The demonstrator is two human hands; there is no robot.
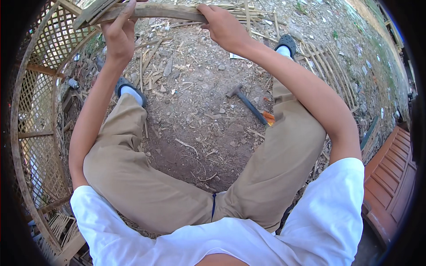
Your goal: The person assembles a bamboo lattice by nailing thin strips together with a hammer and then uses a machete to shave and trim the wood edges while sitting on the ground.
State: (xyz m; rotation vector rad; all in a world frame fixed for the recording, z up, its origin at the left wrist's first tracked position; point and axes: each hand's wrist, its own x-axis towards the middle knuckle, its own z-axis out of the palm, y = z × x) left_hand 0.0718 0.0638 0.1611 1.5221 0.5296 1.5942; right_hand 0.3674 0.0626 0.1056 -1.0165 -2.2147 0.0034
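A weathered wooden slat (171, 12) spans the top of the view between my two hands. My left hand (120, 33) is closed round its left part, where more wooden strips (95, 13) lie against it at the upper left. My right hand (226, 29) grips the slat's right end, thumb and fingers wrapped on it. Below, on the dirt between my legs, a hammer (248, 105) lies with its head toward the upper left. Its handle end rests beside an orange and yellow thing (269, 118) near my right knee.
Tall lattice panels (37, 106) in a curved wooden frame stand at the left. Thin wood strips (151, 62) and stones litter the ground. A bundle of slats (330, 71) lies at the right, and a reddish-brown panelled board (391, 177) leans at the lower right.
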